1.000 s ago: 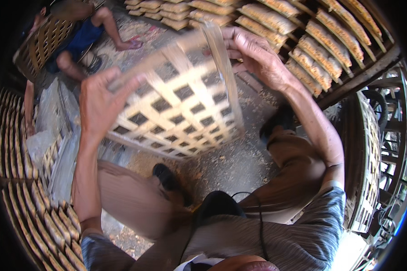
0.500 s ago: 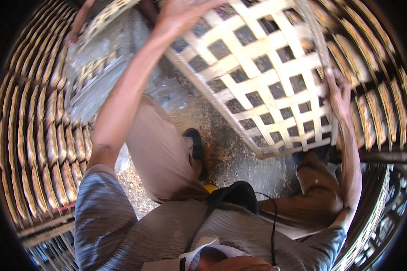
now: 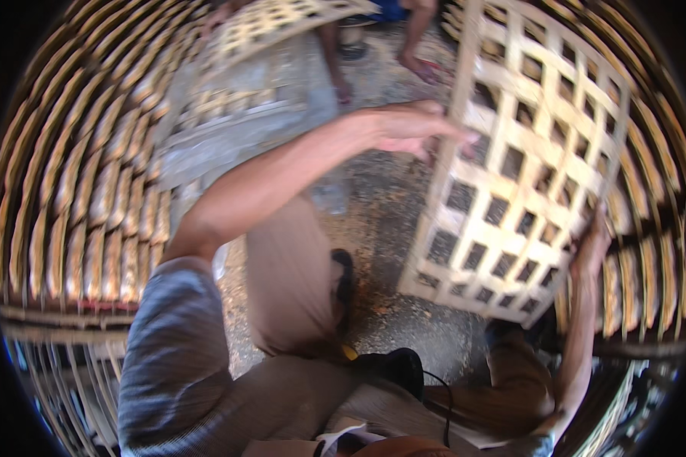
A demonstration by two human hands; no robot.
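two bare hands share one pale lattice panel (image 3: 531, 145), a framed weave of flat, light strips with open gaps, which sits between 1 and 3 o'clock and fills much of that side. it stands tilted, its far end leaning toward 1 o'clock and its near end dropping toward 4 o'clock, close to the person's right leg; whether its lowest corner touches anything, i cannot tell.

the left hand (image 3: 415, 128), at 1 o'clock, reaches across and grips the panel's left rim, fingers bent around the edge and somewhat blurred. the right hand (image 3: 591, 245), at 3 o'clock, is clasped on the opposite rim, lower down, with part of its fingers hidden.

at 11 o'clock a second lattice panel (image 3: 286, 42) slants over crumpled, translucent plastic sheeting (image 3: 206, 158) at 10 o'clock. a co-worker's foot (image 3: 419, 68) rests on the ground near 12 to 1 o'clock.

from 8 to 11 o'clock run close rows of long, golden-brown slabs (image 3: 103, 263); similar upright slabs (image 3: 648, 266) line the side at 3 to 4 o'clock, just beyond the right hand. the grey floor (image 3: 392, 324), around 5 o'clock, is strewn with pale crumbs, and a dark shoe (image 3: 344, 282) stands on it at 6 o'clock, beside a tan trouser leg (image 3: 286, 266).
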